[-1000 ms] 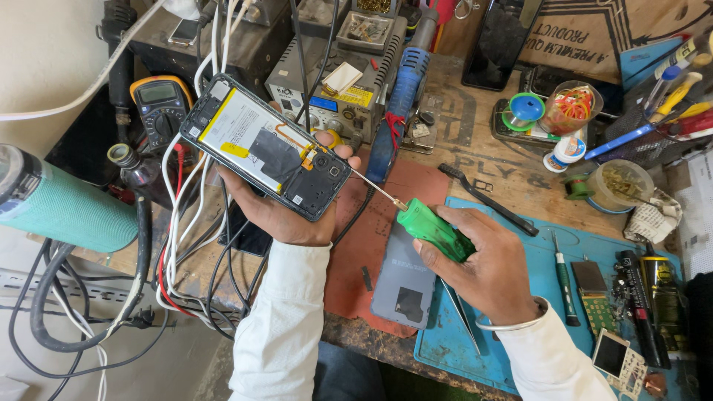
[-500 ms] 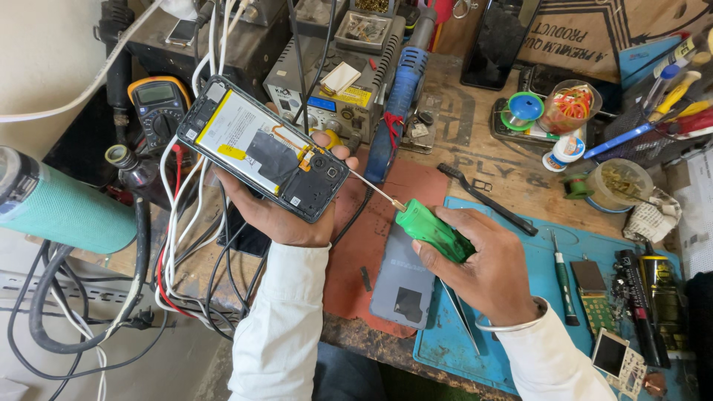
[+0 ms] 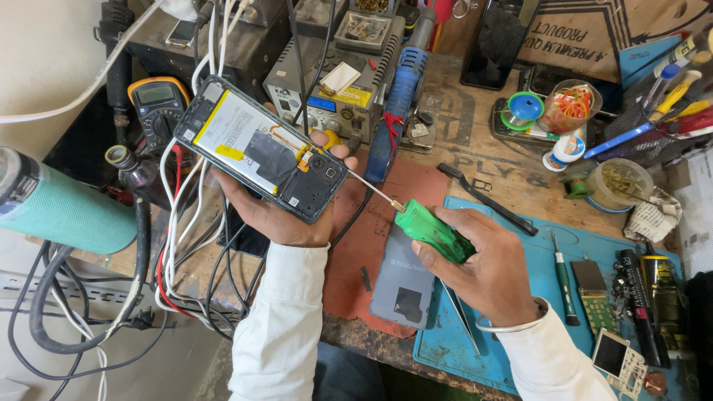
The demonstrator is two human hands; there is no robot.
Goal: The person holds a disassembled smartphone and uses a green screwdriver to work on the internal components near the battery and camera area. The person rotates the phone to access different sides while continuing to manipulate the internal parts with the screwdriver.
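Note:
My left hand (image 3: 286, 212) holds an opened smartphone (image 3: 260, 148) with its back cover off, showing the white battery and black circuit parts. My right hand (image 3: 490, 271) grips a green-handled screwdriver (image 3: 432, 230), whose thin metal shaft points up-left with its tip at the phone's right end near the camera module. The phone's detached grey back cover (image 3: 405, 282) lies on the bench below the screwdriver, partly on a red mat (image 3: 386, 193).
A blue work mat (image 3: 549, 252) holds a second screwdriver (image 3: 564, 282), small circuit boards and tools. A multimeter (image 3: 156, 104), tangled cables (image 3: 186, 245), a soldering station (image 3: 334, 96), a blue hot-air handle (image 3: 394, 119) and a teal cylinder (image 3: 67, 215) crowd the left and back.
None of note; the phone has shifted very slightly and the screwdriver stays at the phone's right end.

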